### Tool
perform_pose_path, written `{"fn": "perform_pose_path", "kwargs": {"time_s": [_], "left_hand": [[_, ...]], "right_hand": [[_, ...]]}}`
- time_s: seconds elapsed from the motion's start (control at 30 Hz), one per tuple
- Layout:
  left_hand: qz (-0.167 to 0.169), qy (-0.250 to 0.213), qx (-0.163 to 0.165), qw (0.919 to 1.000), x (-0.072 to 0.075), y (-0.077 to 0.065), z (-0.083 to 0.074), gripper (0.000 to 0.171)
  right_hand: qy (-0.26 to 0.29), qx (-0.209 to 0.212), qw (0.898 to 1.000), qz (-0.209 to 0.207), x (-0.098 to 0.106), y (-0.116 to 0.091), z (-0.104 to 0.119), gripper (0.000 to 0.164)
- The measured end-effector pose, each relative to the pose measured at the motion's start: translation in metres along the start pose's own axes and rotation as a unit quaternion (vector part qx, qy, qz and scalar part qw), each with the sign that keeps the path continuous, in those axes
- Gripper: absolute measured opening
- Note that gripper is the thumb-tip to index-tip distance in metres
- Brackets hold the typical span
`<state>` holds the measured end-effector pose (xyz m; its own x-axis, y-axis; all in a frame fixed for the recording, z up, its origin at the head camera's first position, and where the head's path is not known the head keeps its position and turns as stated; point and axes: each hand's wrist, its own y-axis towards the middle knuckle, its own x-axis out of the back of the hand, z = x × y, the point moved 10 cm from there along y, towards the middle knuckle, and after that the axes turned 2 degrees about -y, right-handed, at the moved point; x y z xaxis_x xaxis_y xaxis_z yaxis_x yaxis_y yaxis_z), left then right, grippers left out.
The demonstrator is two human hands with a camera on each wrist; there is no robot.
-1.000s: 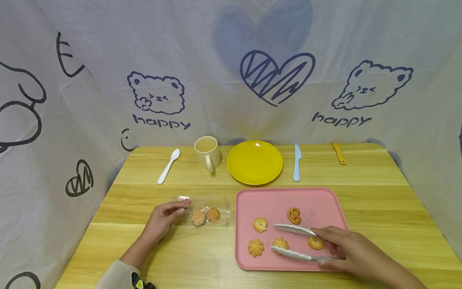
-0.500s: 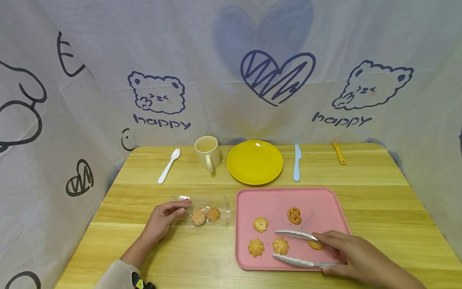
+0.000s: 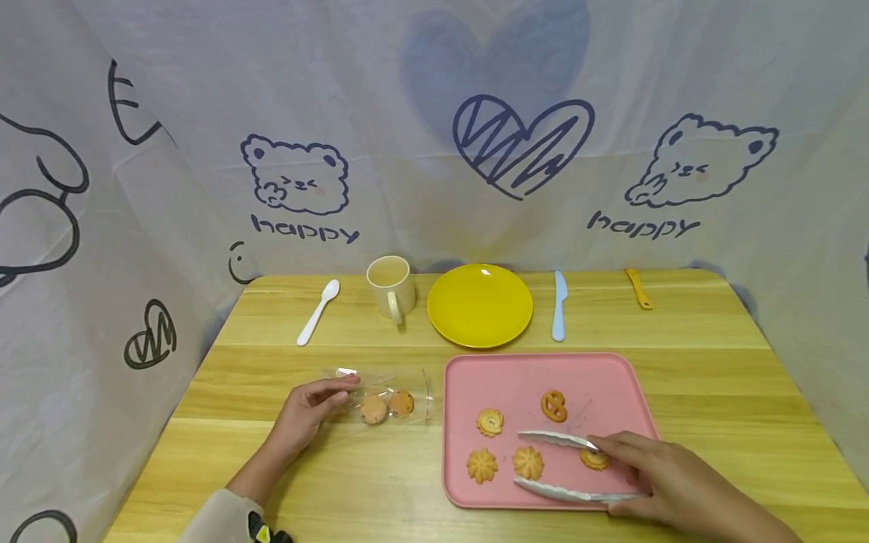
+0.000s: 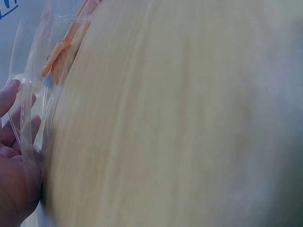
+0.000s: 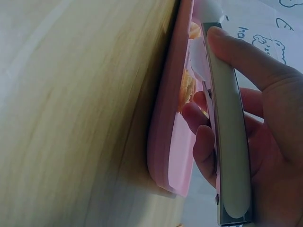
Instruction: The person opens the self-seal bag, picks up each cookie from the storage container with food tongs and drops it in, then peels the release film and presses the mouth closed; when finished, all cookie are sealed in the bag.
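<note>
In the head view my right hand point(image 3: 668, 479) grips a pair of metal tongs point(image 3: 557, 438) with pale scalloped tips. The tongs stand spread low over the pink tray point(image 3: 543, 369), their tips on either side of a flower-shaped cookie point(image 3: 527, 462). In the right wrist view, the thumb presses along one tong handle point(image 5: 229, 132) and fingers lie on the other side. My left hand point(image 3: 308, 411) holds the left end of a clear plastic bag point(image 3: 417, 385) with two round cookies point(image 3: 373, 409) inside. Clear film crosses its fingers in the left wrist view.
More cookies lie on the tray: another flower-shaped one point(image 3: 481, 466), a round one point(image 3: 489, 422), a pretzel point(image 3: 554, 406), and one point(image 3: 594, 458) partly under the tongs. Behind are a white spoon point(image 3: 317, 313), cream mug point(image 3: 390, 286), yellow plate point(image 3: 479, 305), blue knife point(image 3: 559, 305) and yellow utensil point(image 3: 638, 289).
The spread tongs have shifted slightly toward me and right, so the lower arm no longer overlaps the flower-shaped cookie. The left hand and bag have stayed still.
</note>
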<state>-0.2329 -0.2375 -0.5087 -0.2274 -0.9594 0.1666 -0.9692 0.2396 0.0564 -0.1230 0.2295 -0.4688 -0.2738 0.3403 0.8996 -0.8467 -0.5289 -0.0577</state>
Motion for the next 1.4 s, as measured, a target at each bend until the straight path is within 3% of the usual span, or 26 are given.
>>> {"fn": "perform_pose_path", "kwargs": {"time_s": [0.33,0.63,0.97,1.4], "left_hand": [[0.002,-0.006,-0.003,1.0,0.0,0.0,0.0,0.028],[0.001,-0.008,-0.005,1.0,0.0,0.0,-0.001,0.028],[0.001,-0.009,-0.007,0.9999,0.0,0.0,0.0,0.028],[0.001,-0.007,-0.006,1.0,0.0,0.0,-0.001,0.028]], "right_hand": [[-0.012,0.009,1.0,0.005,0.0,0.0,0.003,0.075],[0.003,0.046,0.999,-0.029,0.006,-0.001,0.009,0.065],[0.038,0.012,0.999,0.006,0.005,0.003,0.004,0.065],[0.015,0.083,0.995,-0.053,0.021,0.023,0.02,0.06]]}}
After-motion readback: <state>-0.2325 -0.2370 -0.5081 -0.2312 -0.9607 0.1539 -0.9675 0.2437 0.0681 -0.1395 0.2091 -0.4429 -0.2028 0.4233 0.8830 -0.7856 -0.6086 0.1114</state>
